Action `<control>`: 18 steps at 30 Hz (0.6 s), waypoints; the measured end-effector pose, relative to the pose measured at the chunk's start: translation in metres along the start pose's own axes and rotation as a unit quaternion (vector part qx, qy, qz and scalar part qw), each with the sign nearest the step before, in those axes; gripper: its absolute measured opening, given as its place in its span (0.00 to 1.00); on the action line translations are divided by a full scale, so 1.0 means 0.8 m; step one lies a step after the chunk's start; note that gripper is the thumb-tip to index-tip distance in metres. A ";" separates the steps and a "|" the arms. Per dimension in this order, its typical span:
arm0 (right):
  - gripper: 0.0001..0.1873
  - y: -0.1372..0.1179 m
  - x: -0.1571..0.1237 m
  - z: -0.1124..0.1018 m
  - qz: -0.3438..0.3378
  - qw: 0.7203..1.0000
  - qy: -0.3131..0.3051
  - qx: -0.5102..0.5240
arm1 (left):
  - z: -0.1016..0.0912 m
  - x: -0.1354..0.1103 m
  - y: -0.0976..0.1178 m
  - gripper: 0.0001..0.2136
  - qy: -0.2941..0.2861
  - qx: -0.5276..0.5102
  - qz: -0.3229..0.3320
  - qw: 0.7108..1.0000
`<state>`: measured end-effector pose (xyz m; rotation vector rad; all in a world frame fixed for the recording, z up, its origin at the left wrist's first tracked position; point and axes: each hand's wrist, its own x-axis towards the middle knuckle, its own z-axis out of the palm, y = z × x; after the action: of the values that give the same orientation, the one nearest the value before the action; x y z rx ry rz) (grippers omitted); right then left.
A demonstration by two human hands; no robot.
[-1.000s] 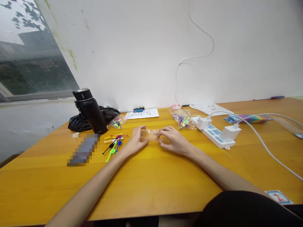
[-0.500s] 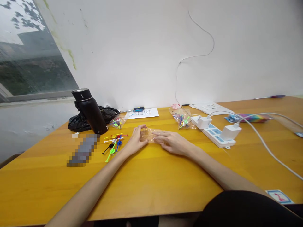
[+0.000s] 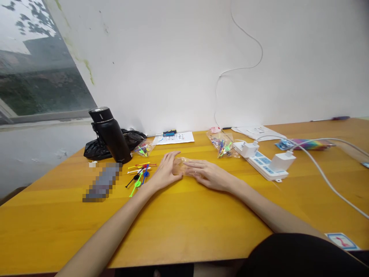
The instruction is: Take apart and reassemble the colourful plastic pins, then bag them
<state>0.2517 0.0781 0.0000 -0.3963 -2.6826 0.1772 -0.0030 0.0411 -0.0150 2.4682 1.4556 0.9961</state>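
A crumpled clear plastic bag [image 3: 180, 166] lies on the table between my two hands. My left hand [image 3: 165, 173] is at its left edge, thumb and fingers spread apart on either side of it. From the right, my right hand [image 3: 209, 174] reaches over the bag, its fingers stretched out and resting on the plastic. Whatever is beneath those fingers is hidden. Left of my left hand lies a loose group of plastic spinner arrows, with a green arrow [image 3: 137, 184], a blue arrow [image 3: 146, 174] and others in black, red, yellow and white.
A black bottle [image 3: 111, 136] stands before a black plastic bag [image 3: 96, 150], behind a pixelated flat object [image 3: 103, 182]. Bags of coloured pieces [image 3: 144, 148] [image 3: 223, 146] lie farther back. A power strip [image 3: 261, 163] with white cables is at right, near a rainbow-coloured pack [image 3: 311, 144].
My left hand's fingers have opened slightly around the bag's edge. The right hand's fingers lie a little flatter over the plastic. The whole view has shifted slightly.
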 end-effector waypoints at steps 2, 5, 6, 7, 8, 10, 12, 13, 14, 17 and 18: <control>0.23 0.000 0.000 0.001 -0.003 1.000 -0.009 0.009 | -0.006 0.000 0.011 0.39 -0.009 0.010 0.021 1.000; 0.22 -0.004 0.001 0.000 -0.014 1.000 -0.007 0.019 | -0.012 0.000 0.031 0.41 -0.036 -0.001 0.058 0.998; 0.22 -0.006 0.002 -0.001 -0.019 1.000 -0.006 0.020 | -0.013 0.000 0.036 0.42 -0.045 -0.006 0.064 0.997; 0.22 -0.008 0.002 -0.001 -0.025 0.999 -0.006 0.020 | -0.013 0.000 0.041 0.42 -0.055 -0.011 0.067 0.996; 0.22 -0.010 0.003 -0.001 -0.032 0.999 -0.006 0.022 | -0.013 -0.001 0.044 0.42 -0.063 -0.015 0.066 0.996; 0.23 -0.013 0.004 -0.002 -0.043 0.999 -0.006 0.031 | -0.012 -0.002 0.046 0.42 -0.076 -0.019 0.061 0.995; 0.24 -0.015 0.005 -0.002 -0.050 0.998 -0.001 0.047 | -0.011 -0.002 0.044 0.40 -0.083 -0.024 0.055 0.995; 0.24 -0.016 0.005 -0.002 -0.050 0.997 0.003 0.054 | -0.010 -0.002 0.042 0.38 -0.084 -0.026 0.051 0.995; 0.24 -0.018 0.005 -0.002 -0.050 0.997 0.007 0.058 | -0.010 -0.002 0.039 0.37 -0.082 -0.027 0.046 0.995; 0.26 -0.020 0.006 -0.006 -0.045 0.997 0.020 0.052 | -0.011 -0.001 0.030 0.36 -0.072 -0.030 0.032 0.996; 0.27 -0.021 0.006 -0.007 -0.041 0.998 0.024 0.046 | -0.011 -0.001 0.028 0.36 -0.068 -0.029 0.029 0.997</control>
<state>0.2459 0.0643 0.0102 -0.2591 -2.6259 0.2622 0.0080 0.0267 0.0005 2.4946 1.3031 0.8476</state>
